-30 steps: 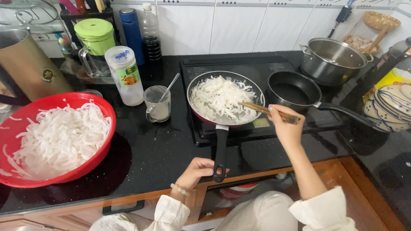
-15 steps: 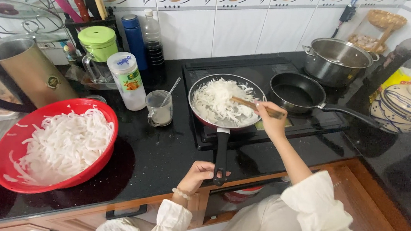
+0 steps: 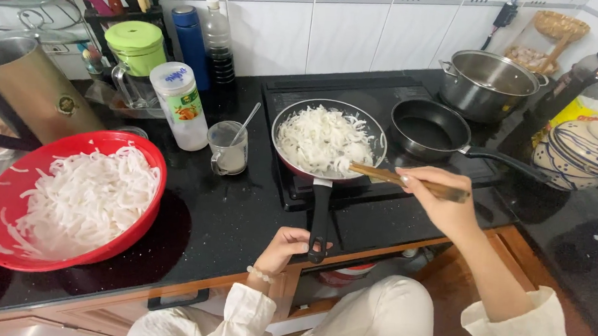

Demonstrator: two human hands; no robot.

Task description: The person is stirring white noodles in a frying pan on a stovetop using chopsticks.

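— What's the left hand (image 3: 285, 247) doing?

— It's curled tight around the end of the black handle of the frying pan (image 3: 329, 143), down at the counter's front edge. The pan sits on the black cooktop (image 3: 367, 95), full of white shredded strips.

— And the right hand (image 3: 442, 205)?

— Fingers pinched closed on a wooden spatula (image 3: 405, 181), its tip resting in the strips at the pan's near rim.

— Anything close by?

— An empty black pan (image 3: 428, 131) just to the right, a steel pot (image 3: 489, 82) behind it, and a red bowl (image 3: 67, 198) of more strips well to the left.
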